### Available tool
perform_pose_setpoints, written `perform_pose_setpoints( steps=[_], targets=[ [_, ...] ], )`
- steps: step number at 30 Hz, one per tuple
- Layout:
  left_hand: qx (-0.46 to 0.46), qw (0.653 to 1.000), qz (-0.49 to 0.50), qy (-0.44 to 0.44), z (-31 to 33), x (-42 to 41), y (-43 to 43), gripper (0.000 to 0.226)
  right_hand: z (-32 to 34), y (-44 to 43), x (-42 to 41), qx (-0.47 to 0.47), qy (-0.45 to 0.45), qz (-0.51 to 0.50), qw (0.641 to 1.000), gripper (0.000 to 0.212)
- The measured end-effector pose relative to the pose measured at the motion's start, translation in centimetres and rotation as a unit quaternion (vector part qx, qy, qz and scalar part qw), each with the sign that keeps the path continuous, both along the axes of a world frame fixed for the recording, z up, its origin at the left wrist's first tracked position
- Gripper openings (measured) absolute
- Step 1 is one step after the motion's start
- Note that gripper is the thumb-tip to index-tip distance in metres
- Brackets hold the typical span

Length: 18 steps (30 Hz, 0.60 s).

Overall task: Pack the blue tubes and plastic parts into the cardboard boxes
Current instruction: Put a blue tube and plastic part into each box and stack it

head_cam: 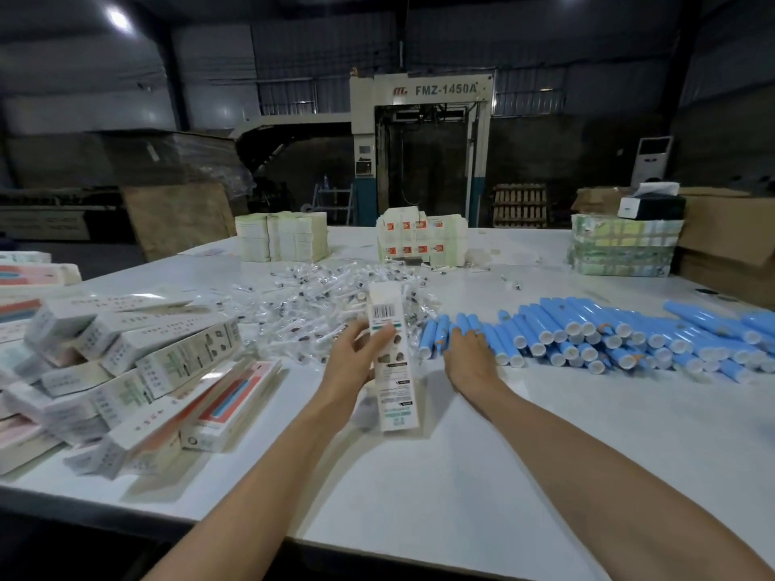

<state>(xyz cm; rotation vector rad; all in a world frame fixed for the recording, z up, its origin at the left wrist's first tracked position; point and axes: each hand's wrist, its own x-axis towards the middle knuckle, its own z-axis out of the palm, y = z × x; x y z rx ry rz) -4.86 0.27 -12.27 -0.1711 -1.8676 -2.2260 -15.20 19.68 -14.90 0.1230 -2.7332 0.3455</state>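
Currently held: left hand (356,354) grips a cardboard box (392,358) upright, likely for filling.
Right hand (465,354): fingers on nearest blue tubes (587,333); grip unclear, cannot tell.
Plastic parts (318,304): heaped behind, within reach.

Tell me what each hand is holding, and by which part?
The left hand grips a long white carton around its middle. The right hand lies on the blue tubes; whether it grips one cannot be told.
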Motion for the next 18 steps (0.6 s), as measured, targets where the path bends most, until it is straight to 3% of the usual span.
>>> perform_pose_setpoints(
  steps=[3, 8, 12, 15, 18],
  targets=[
    [-0.018, 1.0, -0.002, 0.014, 0.1, 0.3, -0.1, 0.031, 0.1, 0.0, 0.6, 0.013, 0.004, -0.015, 1.0, 0.025],
    [-0.02, 0.999, -0.001, 0.031, 0.1, 0.9, 0.2, 0.035, 0.6, 1.7, 3.2, 0.083, -0.043, -0.072, 0.993, 0.04],
    [-0.024, 0.999, -0.014, 0.036, 0.1, 1.3, 0.5, 0.037, 0.7, 2.6, 4.7, 0.133, -0.035, -0.071, 0.988, 0.031],
    [-0.023, 0.999, -0.015, 0.041, 0.2, 1.5, 0.4, 0.038, 1.9, 3.8, 5.0, 0.022, -0.072, -0.046, 0.996, 0.017],
    [-0.028, 0.998, -0.018, 0.049, 0.3, 1.5, 0.4, 0.05, 5.3, 4.8, 5.8, -0.212, -0.049, -0.002, 0.976, 0.019]
  ],
)
